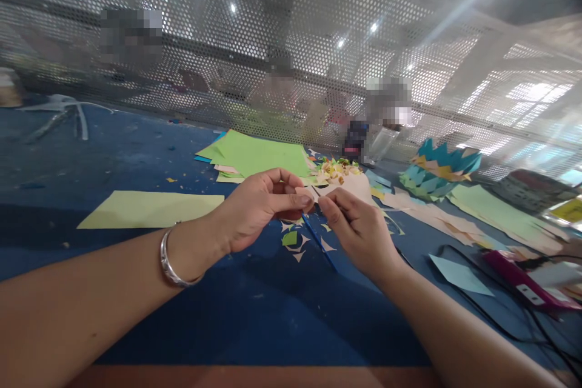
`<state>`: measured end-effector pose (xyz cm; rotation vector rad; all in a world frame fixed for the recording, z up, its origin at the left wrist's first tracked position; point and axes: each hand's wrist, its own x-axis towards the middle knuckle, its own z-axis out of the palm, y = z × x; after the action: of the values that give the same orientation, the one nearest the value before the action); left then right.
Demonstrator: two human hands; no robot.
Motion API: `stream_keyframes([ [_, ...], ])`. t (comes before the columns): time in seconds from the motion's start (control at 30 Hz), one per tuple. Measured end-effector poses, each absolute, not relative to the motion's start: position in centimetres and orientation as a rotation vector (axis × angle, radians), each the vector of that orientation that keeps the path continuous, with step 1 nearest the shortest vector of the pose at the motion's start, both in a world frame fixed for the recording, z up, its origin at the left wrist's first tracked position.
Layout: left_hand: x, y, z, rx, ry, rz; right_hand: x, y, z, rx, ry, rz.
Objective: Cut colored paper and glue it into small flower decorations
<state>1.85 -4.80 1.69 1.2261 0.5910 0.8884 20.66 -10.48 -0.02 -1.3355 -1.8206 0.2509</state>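
Observation:
My left hand (pixel 268 200), with a silver bangle at the wrist, pinches a small pale pink piece of paper (pixel 305 193) between thumb and fingers. Close beside it on the right, the fingers of my right hand (pixel 352 224) are pressed together at a small dark thin thing that I cannot make out. Below both hands a thin blue stick (pixel 321 244) slants down to the right; whether it touches my left hand or lies on the table is unclear. Pale paper scraps (pixel 297 256) and a green paper piece (pixel 290 238) lie under the hands.
Green paper sheets (pixel 264 154) are stacked behind my hands, near a heap of small folded paper bits (pixel 339 170). A pale yellow strip (pixel 150 209) lies left. To the right are a zigzag paper basket (pixel 439 170), a magenta power strip (pixel 522 282) and black cables. A perforated screen (pixel 204 66) borders the table.

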Motion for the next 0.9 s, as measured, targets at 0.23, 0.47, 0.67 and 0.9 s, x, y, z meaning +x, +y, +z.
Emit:
stream_keyframes([
  [0.23, 2.0, -4.5, 1.4, 1.192, 0.606, 0.969, 20.7, -10.5, -0.2, -1.35, -1.829, 0.232],
  [0.47, 2.0, -4.3, 1.6, 1.222, 0.769, 1.031, 21.0, -9.8, -0.1, -1.529, -1.855, 0.208],
  [0.67, 1.6, -3.5, 1.5, 1.269, 0.859, 1.067, 21.6, -9.0, -0.6, -2.009, -2.036, -0.051],
  [0.9, 1.7, -3.4, 1.1, 1.256, 0.838, 1.0, 21.2, -9.5, -0.8, -2.208, -2.174, -0.302],
])
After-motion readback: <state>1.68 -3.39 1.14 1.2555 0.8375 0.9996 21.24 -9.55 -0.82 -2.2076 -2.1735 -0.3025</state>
